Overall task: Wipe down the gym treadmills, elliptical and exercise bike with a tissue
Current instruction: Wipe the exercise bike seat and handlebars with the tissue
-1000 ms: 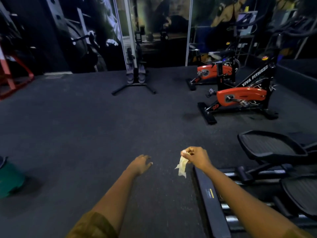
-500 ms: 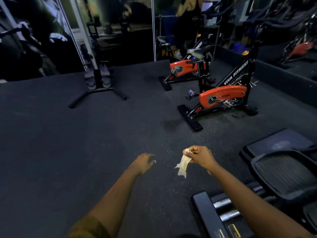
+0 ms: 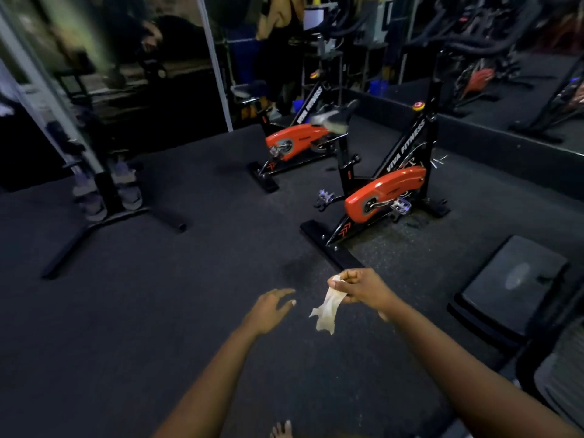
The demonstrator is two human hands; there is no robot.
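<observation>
Our right hand [image 3: 360, 287] is curled round the top of the tissue [image 3: 327, 311], which hangs limp & crumpled below the fist, in the air over the floor [image 3: 142, 327] & touching no machine. Our left hand [image 3: 268, 311] is beside it, holding nothing, fingers loosely spread w/ palm down. The nearest exercise bike [image 3: 385, 194] stands just ahead on the right, a second bike [image 3: 294, 140] behind it, so we judge the bike wipe not yet begun. Main risk: the tissue looks thin & is held at one end only, so a hard rub on the frame or the orange cover prob. tears it or drags it out of the grip. The loose tail could also catch on the caged pedal [image 3: 401, 205] or the crank if we wipe low w/o bunching it first. A pedal turning under pressure could knock our knuckles, esp. w/ the left hand steadying nothing. Our toes [image 3: 281, 430] show bare at the bottom edge, so stepping in close risks a stub on the bike's base bar [image 3: 328, 246] or on the black footplate [image 3: 512, 286] at right. Light is dim, so missed patches are likely. Whether the tissue is damp or dirty we cannot tell.
</observation>
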